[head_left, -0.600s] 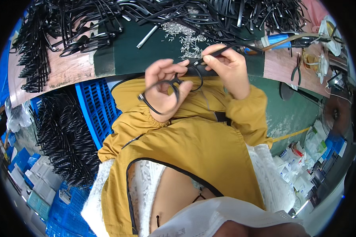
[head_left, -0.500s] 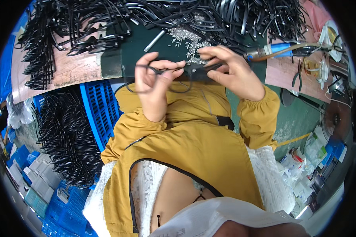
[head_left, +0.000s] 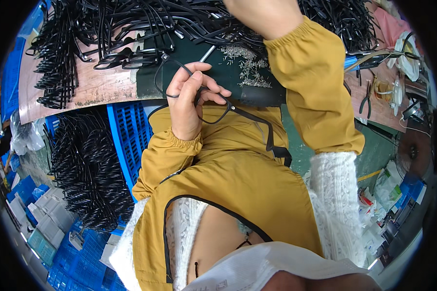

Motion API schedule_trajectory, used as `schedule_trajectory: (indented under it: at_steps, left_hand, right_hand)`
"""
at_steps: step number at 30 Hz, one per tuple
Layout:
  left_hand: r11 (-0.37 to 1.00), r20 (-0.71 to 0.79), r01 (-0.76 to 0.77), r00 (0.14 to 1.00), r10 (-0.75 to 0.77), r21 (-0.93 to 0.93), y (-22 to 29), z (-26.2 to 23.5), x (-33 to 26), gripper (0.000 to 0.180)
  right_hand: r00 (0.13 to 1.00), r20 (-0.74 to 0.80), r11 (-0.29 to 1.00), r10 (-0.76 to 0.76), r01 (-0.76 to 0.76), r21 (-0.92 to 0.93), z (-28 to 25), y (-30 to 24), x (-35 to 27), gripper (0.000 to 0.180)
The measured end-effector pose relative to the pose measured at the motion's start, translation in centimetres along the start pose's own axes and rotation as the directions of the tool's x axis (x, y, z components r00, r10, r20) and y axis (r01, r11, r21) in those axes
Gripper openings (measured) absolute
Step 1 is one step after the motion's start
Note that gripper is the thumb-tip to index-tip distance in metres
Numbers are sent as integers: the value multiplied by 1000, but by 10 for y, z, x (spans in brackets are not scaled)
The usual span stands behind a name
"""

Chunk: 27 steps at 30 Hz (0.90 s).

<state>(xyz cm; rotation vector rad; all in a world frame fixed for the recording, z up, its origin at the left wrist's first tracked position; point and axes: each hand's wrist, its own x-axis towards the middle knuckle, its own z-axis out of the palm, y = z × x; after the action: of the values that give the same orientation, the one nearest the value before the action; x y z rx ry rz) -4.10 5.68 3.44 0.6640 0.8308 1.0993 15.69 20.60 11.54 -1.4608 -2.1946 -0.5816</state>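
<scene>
In my left hand is a black eyeglass frame, gripped around its middle between thumb and curled fingers. One black temple arm extends from its right hinge down toward the lower right; at the left hinge I see no arm. My right hand reaches to the far side over a heap of loose black temple arms. Its fingers lie past the top edge, so what they touch is hidden. Small silver pieces, likely screws, are scattered on the dark mat between the hands.
Stacked black glasses frames line the table's left side. Below, many more frames hang beside a blue crate. Pliers and a blue-handled tool lie at the right, with a fan beyond.
My right hand has left the eyeglass frame and moved up to the far heap. My left hand still holds the frame, now tilted, its right side lower.
</scene>
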Motion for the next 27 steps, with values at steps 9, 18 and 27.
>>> schedule_trajectory:
  at_steps: [9, 18, 27]
  left_hand:
    - [975, 37, 210, 976, -213, 66, 14, 5, -1, 63]
    - [651, 344, 745, 579, -739, 146, -31, 39, -18, 46]
    - [681, 311, 713, 618, -722, 166, -35, 39, -19, 47]
  right_hand:
    - [882, 210, -186, 422, -143, 972, -51, -33, -162, 34]
    - [854, 291, 218, 432, -412, 884, -69, -27, -224, 18]
    - [828, 332, 252, 452, -475, 843, -41, -39, -230, 8]
